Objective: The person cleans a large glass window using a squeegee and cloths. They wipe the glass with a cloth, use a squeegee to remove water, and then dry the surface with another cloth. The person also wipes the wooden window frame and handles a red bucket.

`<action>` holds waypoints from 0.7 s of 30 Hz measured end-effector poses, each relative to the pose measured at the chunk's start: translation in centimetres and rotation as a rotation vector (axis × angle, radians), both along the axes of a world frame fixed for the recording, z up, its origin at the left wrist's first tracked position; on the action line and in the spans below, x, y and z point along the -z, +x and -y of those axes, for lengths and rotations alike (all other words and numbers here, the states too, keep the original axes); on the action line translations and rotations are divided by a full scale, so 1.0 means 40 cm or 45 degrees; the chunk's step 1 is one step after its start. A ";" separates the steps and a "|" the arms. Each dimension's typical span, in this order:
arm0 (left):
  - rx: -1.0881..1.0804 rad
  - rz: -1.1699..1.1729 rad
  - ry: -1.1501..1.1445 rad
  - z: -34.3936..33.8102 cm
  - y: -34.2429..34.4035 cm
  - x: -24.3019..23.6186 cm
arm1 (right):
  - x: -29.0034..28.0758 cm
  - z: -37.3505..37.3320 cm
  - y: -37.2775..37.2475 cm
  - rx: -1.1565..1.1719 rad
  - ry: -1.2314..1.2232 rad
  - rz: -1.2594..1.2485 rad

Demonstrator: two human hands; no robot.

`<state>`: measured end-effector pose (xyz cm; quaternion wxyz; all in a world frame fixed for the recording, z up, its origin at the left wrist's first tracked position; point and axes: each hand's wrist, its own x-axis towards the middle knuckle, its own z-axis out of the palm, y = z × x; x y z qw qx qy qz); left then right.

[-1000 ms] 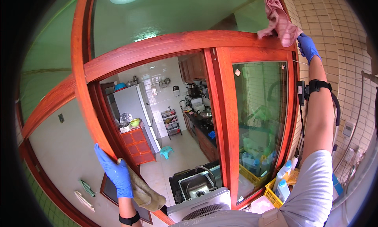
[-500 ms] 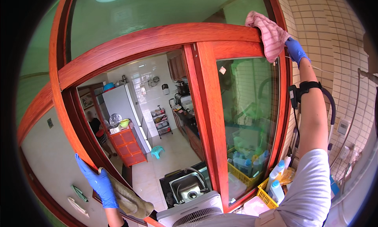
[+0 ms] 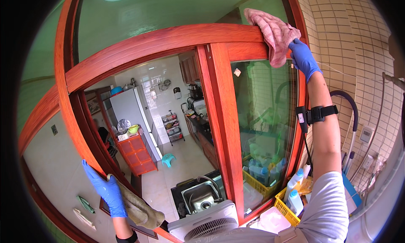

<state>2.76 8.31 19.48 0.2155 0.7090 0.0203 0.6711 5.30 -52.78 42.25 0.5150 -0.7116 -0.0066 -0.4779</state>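
My right hand (image 3: pixel 303 57), in a blue glove, is closed on a pink striped cloth (image 3: pixel 276 34) at the upper right. The cloth drapes over the red-brown wooden crossbar (image 3: pixel 168 37), near where it meets the right upright. At the lower left my left hand (image 3: pixel 106 191), also gloved in blue, lies against the wooden side post (image 3: pixel 78 131) with its fingers stretched out. Right beside that hand hangs a brown-olive towel (image 3: pixel 139 207); its upper end is partly behind the thumb, and I cannot tell whether they touch.
Below stands a white fan (image 3: pixel 206 224), near a sink (image 3: pixel 204 201). A yellow basket (image 3: pixel 284 207) with several bottles sits at the lower right, under a glass pane (image 3: pixel 268 129). Through the opening show a fridge (image 3: pixel 133 112), a turquoise stool (image 3: pixel 168 160) and part of another person (image 3: pixel 103 135).
My right hand has slid the pink cloth leftward along the crossbar, and the forearm has followed. My left hand stays nearly in place at the post.
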 end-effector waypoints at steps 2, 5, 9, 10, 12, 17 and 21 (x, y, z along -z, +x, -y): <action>0.018 -0.008 0.005 -0.004 -0.001 0.000 | -0.002 -0.031 -0.006 -0.037 0.006 -0.014; 0.014 -0.029 0.006 0.003 -0.011 -0.011 | -0.005 -0.071 -0.013 -0.052 0.013 -0.013; 0.112 -0.055 0.003 -0.003 -0.021 -0.010 | -0.014 -0.072 -0.037 -0.100 -0.012 -0.027; 0.137 -0.051 0.017 -0.004 -0.024 -0.007 | -0.018 -0.061 -0.046 -0.134 -0.028 -0.040; 0.181 -0.044 0.047 -0.007 -0.031 -0.002 | -0.026 -0.047 -0.065 -0.178 -0.043 -0.069; 0.219 0.010 0.107 -0.006 -0.031 0.014 | -0.042 -0.028 -0.073 -0.220 -0.001 -0.092; 0.240 0.054 0.144 0.015 -0.072 0.017 | -0.048 -0.008 -0.115 -0.286 0.032 -0.088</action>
